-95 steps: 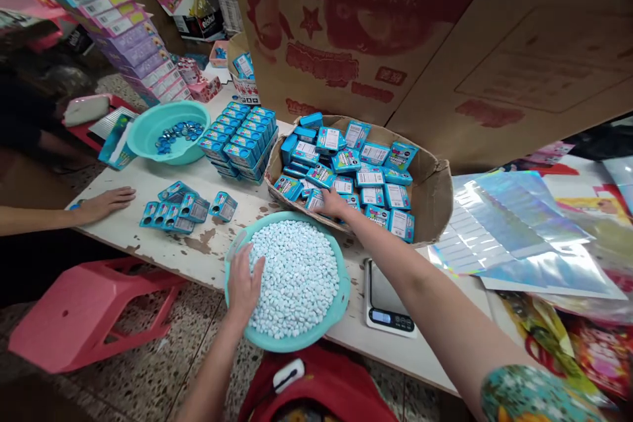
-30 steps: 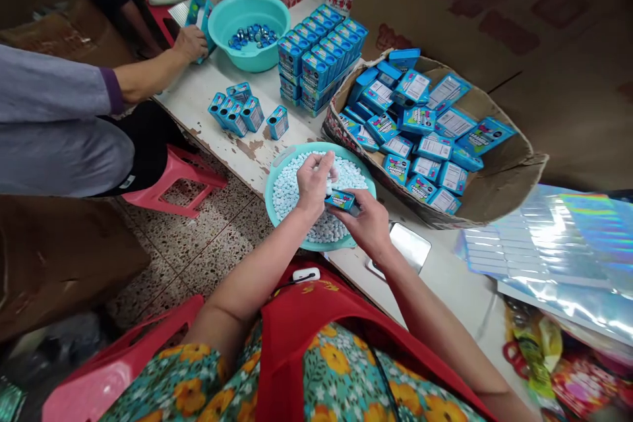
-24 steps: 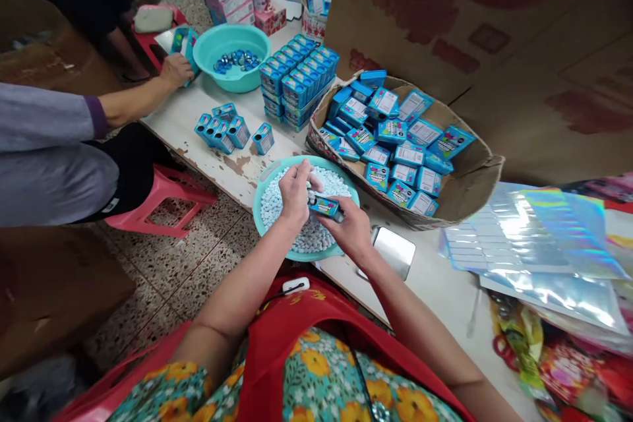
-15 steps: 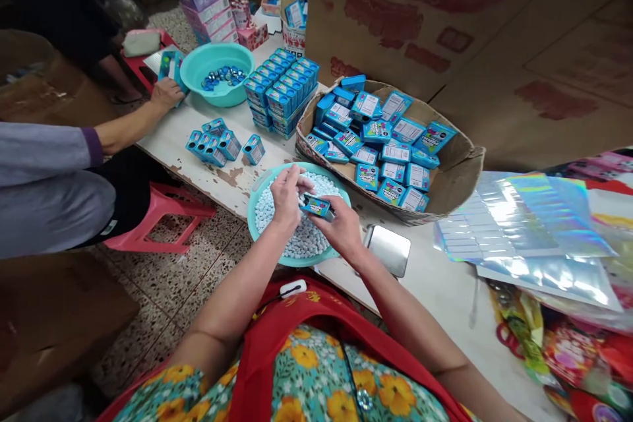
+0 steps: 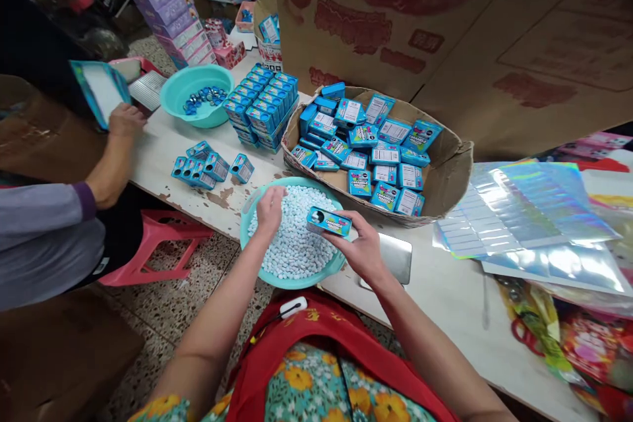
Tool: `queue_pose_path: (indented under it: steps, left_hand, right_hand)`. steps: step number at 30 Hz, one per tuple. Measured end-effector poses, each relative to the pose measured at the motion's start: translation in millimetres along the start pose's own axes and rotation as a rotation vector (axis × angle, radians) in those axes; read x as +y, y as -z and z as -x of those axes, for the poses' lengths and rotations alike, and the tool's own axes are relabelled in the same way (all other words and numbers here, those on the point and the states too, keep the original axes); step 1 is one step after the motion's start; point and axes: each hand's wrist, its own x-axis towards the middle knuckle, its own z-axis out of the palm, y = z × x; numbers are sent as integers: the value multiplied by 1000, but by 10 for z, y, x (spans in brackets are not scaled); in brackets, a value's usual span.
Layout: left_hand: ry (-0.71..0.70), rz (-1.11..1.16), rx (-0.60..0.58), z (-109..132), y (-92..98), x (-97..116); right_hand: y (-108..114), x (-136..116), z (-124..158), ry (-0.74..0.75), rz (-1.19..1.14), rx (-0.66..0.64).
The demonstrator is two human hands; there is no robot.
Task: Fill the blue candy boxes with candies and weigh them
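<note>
In my right hand is a small blue candy box, tilted on its side. A dark round opening shows at its left end, with something white inside. My left hand is over the left part of a turquoise basin, its fingers curled together by the candies; what they hold, if anything, is hidden. Small white candies fill the basin. Right of it, partly behind my right wrist, lies a silvery flat tray.
A cut-down carton holds many blue boxes. Blue boxes stand stacked and in a loose group. Another turquoise basin holds shiny blue pieces. At left, a co-worker's hand touches a blue-edged package. Holographic sheets lie right.
My left hand has left the box's opening and moved left and down to the candies. My right hand has shifted right with the box. The co-worker's hand has drawn left with the package.
</note>
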Motion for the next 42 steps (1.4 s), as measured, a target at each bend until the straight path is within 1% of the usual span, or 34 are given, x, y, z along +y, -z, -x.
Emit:
queue_pose_path:
  steps: [1,3,5,7,9,11,12,13,15,17,19,21,23,24,25,27,29,32,35,42]
  left_hand:
    - [-43,-162,-68,-41,-50,-122]
    - [-102,-371,-179,-77,-181,-282]
    - [-111,-520,-244,-54,-305,-329]
    - [-131,-718,-309,10,-379,-310]
    - [-153,-833,-327,83,-397,-290]
    - [-143,-837,-278,140,-379,-303]
    - [-115,-793,-236,155,-364,-319]
    - [-64,-701,-180,162,-347,-336]
    - [67,-449,-69,157,-308,-345]
    - [178,-251,11,148,-261,-280]
    - [280,-22,40,158,-204,-123]
    - [358,311,31,188,-147,105]
    - [380,637,18,228,-106,341]
    - [362,723,16,247,-96,441]
    - [338,772,20,265,-94,522]
    - [289,799,50,291,-103,623]
    - [240,774,101,302,-119,662]
    - [202,751,158,292,-134,682]
    - [227,751,184,252,-141,707]
    - [259,700,221,186,-181,746]
  right_hand:
    - [37,8,10,-2,-1,5]
    - [86,18,19,1,4,5]
    - [116,19,23,2,11,19]
    - [137,21,35,-4,24,40]
    - [149,40,58,-25,46,59]
    - [146,80,87,-51,74,70]
    - [139,104,100,-61,87,71]
    - [128,128,110,-65,99,68]
    - [103,161,119,-64,122,50]
    - [76,165,113,-58,147,33]
    - [46,139,95,-44,170,12]
    - [3,94,69,-19,197,-23]
    - [-62,44,37,16,241,-68]
    - [-101,19,19,33,267,-93]
    - [-141,-4,1,46,291,-118]
    - [-214,-50,-36,53,327,-159]
    - [-258,-94,-71,52,339,-183]
    - [-268,-153,-115,81,328,-182]
    - [-257,-183,-155,112,321,-176]
    - [-259,-159,-215,97,307,-155]
